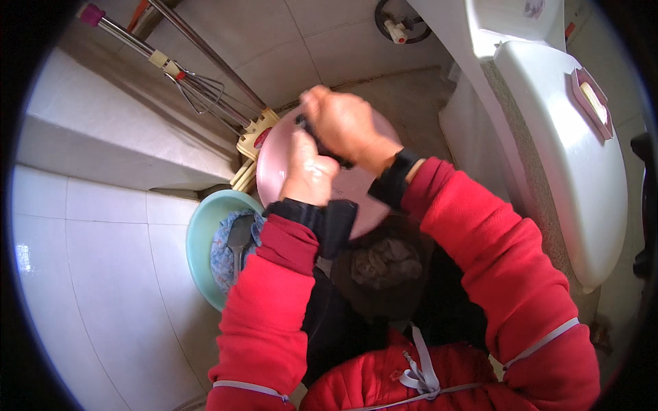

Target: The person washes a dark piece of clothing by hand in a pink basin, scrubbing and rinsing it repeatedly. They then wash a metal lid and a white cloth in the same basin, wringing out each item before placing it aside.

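Observation:
Over a pink plastic basin [354,205], my left hand [308,169] and my right hand [344,120] are close together, shut on a dark wet cloth [331,149] bunched between them. My left palm is turned up and looks wet. The right hand lies above it, a little blurred, with its back to the camera. Most of the cloth is hidden by the fingers. Both wrists wear black bands. Nearer my body, a dark bucket or basin with wadded light-brown cloth [385,262] stands in shadow below the pink basin.
Left of my hands, a green basin [198,246] holds blue patterned cloth [222,262] and a grey brush or scoop [240,234]. Metal-handled mops [205,92] lean behind. At right is a white washbasin [570,169] with soap [593,103] in a dish. White tiled walls stand around.

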Action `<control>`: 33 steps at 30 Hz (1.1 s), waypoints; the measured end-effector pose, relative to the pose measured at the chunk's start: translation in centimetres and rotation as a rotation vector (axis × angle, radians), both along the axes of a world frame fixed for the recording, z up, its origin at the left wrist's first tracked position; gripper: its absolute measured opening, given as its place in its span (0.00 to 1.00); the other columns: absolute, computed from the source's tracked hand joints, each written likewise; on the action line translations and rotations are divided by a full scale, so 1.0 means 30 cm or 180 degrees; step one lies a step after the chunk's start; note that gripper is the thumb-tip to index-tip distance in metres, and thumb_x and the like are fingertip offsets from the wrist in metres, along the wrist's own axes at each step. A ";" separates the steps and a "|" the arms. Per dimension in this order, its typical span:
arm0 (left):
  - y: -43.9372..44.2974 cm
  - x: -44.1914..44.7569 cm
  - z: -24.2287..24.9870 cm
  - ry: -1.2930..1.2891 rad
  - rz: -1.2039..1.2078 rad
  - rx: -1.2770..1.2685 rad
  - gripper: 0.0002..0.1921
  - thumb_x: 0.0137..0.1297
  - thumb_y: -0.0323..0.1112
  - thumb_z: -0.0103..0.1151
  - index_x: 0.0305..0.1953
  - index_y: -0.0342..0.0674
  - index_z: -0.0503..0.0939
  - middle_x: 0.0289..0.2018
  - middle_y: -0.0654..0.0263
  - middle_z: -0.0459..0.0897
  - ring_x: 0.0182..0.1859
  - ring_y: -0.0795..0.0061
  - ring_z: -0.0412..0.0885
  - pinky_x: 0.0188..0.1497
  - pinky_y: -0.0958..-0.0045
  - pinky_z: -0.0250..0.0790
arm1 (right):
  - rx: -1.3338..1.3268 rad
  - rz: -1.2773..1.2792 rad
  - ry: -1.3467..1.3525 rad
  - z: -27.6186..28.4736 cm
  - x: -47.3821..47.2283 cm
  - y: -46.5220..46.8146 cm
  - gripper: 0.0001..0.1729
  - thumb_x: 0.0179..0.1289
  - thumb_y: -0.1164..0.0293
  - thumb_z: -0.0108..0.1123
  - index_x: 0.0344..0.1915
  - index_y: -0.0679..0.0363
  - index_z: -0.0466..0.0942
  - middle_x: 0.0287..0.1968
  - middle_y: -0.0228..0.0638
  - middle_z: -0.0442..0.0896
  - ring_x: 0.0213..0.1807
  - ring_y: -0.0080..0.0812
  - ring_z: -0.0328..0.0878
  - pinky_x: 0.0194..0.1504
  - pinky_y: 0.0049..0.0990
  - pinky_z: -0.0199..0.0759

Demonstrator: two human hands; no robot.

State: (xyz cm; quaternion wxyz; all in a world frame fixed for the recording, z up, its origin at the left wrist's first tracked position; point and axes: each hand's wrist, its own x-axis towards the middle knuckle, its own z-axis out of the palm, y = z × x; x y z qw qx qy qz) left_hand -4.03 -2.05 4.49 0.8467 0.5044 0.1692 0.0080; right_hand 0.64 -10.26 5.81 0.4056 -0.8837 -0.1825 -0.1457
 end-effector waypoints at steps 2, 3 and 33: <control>-0.004 -0.022 0.001 -0.0454 -0.0171 0.0575 0.18 0.68 0.44 0.43 0.48 0.37 0.72 0.41 0.68 0.75 0.43 0.77 0.73 0.47 0.76 0.67 | -0.0012 -0.0114 0.0231 0.006 0.012 -0.023 0.18 0.67 0.57 0.45 0.31 0.60 0.73 0.28 0.50 0.81 0.32 0.54 0.79 0.35 0.49 0.73; -0.003 -0.011 -0.002 0.0015 -0.0091 0.0335 0.18 0.68 0.45 0.44 0.48 0.38 0.72 0.41 0.67 0.76 0.44 0.76 0.74 0.48 0.73 0.68 | 0.0006 -0.0176 0.0242 0.003 0.007 -0.025 0.18 0.66 0.57 0.45 0.33 0.61 0.72 0.29 0.50 0.81 0.33 0.54 0.79 0.35 0.49 0.72; -0.042 0.070 -0.054 0.0505 0.0341 -0.1687 0.23 0.72 0.53 0.33 0.50 0.45 0.73 0.48 0.63 0.78 0.49 0.67 0.77 0.54 0.62 0.70 | 0.0230 -0.0358 0.0643 -0.028 0.007 -0.002 0.18 0.67 0.55 0.44 0.37 0.58 0.71 0.33 0.50 0.81 0.38 0.55 0.77 0.39 0.50 0.69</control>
